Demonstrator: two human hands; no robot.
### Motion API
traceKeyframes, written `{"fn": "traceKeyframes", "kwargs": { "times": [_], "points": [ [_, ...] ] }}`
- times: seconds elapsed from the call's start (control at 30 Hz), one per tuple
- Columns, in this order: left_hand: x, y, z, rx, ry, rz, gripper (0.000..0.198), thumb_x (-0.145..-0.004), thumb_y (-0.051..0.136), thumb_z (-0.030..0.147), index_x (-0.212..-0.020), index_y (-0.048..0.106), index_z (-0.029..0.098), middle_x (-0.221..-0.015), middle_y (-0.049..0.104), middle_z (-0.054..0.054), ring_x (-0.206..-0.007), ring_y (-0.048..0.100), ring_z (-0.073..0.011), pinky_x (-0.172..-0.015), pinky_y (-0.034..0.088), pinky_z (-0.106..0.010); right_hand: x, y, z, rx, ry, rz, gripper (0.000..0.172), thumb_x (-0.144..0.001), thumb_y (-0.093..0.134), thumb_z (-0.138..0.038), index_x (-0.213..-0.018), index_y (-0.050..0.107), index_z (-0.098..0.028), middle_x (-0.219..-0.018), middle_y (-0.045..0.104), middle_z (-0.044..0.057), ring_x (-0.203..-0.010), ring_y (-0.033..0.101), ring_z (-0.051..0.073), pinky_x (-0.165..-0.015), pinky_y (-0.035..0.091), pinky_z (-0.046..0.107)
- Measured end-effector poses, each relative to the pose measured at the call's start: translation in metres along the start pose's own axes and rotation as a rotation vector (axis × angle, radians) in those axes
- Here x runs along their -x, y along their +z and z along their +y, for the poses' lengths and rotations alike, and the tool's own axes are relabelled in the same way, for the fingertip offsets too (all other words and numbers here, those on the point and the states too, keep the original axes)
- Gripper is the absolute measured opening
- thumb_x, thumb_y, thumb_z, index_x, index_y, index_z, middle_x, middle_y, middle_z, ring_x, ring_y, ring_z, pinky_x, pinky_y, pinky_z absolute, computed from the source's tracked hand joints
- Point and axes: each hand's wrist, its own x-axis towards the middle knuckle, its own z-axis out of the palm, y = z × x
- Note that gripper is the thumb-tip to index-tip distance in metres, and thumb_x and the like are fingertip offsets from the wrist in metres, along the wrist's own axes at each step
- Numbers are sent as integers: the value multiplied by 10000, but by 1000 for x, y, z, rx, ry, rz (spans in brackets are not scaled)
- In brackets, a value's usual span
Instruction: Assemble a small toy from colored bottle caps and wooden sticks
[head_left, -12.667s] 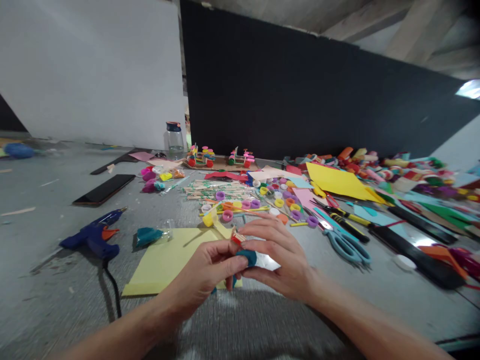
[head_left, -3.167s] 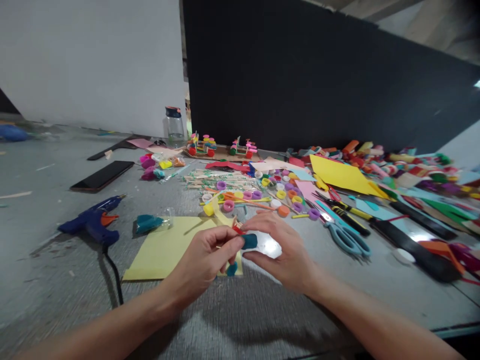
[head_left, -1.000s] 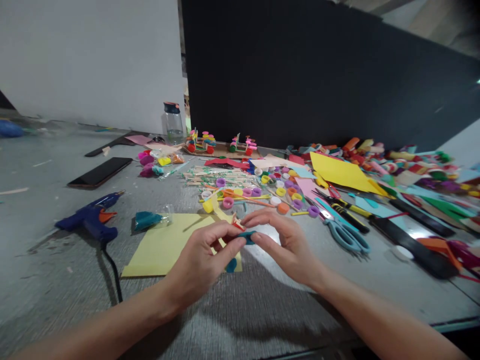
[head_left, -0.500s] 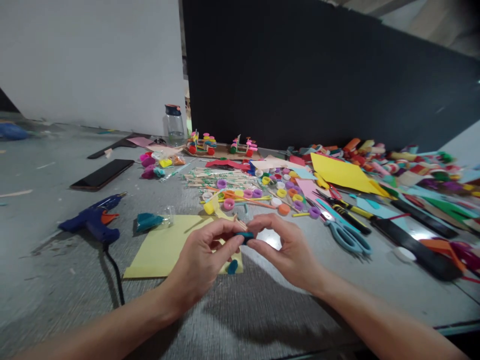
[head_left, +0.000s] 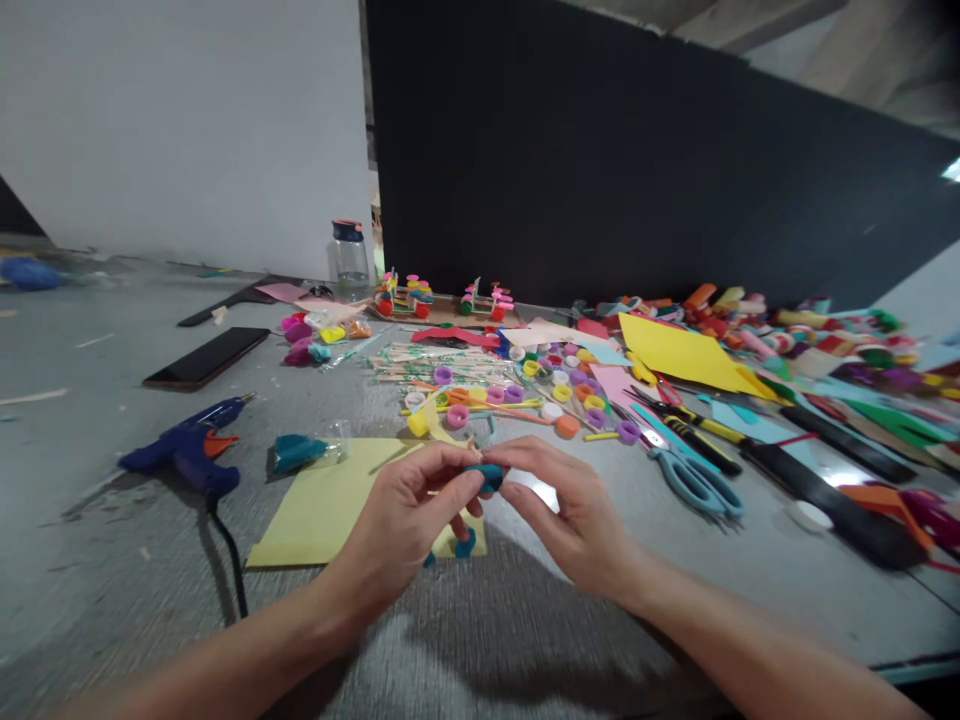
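Between my two hands is a small lump of dark teal modelling clay (head_left: 489,478). My left hand (head_left: 409,510) pinches its left end with thumb and forefinger. At the right end, the thumb and fingertips of my right hand (head_left: 574,505) close on the same lump. Teal bits (head_left: 465,543) lie below on the front edge of a pale yellow paper sheet (head_left: 315,510), partly hidden by my left fingers. On the sheet's far left corner rests a clear bag of teal clay (head_left: 300,452).
A blue glue gun (head_left: 191,445) and a phone (head_left: 206,357) lie left. Bottle caps (head_left: 517,393), wrapped sticks (head_left: 435,365) and two small toy cars (head_left: 405,297) are ahead. Scissors (head_left: 697,482), pliers (head_left: 686,425) and yellow paper (head_left: 682,355) lie right. A bottle (head_left: 349,255) stands behind.
The teal lump has turned between my fingertips and shows more of its side. A further teal bit now shows under my left fingers. The view has tipped slightly upward.
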Motion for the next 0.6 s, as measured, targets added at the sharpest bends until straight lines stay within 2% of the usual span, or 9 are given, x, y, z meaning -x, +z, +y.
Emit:
{"fn": "traceKeyframes", "kwargs": {
  "times": [0.1,0.37,0.6],
  "points": [
    [0,-1,1,58,-22,-20,197,-860,660,313,-946,676,136,-715,634,-10,-612,594,-121,-520,527,-227,0,1,1,37,-52,-1,324,-961,541,-161,-1268,604,-242,-1162,673,83,-1094,633,196,-922,552,393],
    [0,-3,-3,116,-36,-62,176,-864,674,322,-926,703,160,-680,629,6,-557,573,-105,-505,513,-222,2,-2,5,168,-176,-5,402,-941,579,-173,-1336,561,-247,-1230,656,101,-1122,619,225,-934,544,433],
    [-2,-4,-6,225,-108,-154,182,-864,696,342,-907,705,165,-718,625,-6,-633,575,-114,-503,490,-199,0,-5,11,116,-172,-10,391,-920,650,-233,-1305,583,-245,-1237,650,95,-1132,614,213,-944,532,417]
  ]
}}
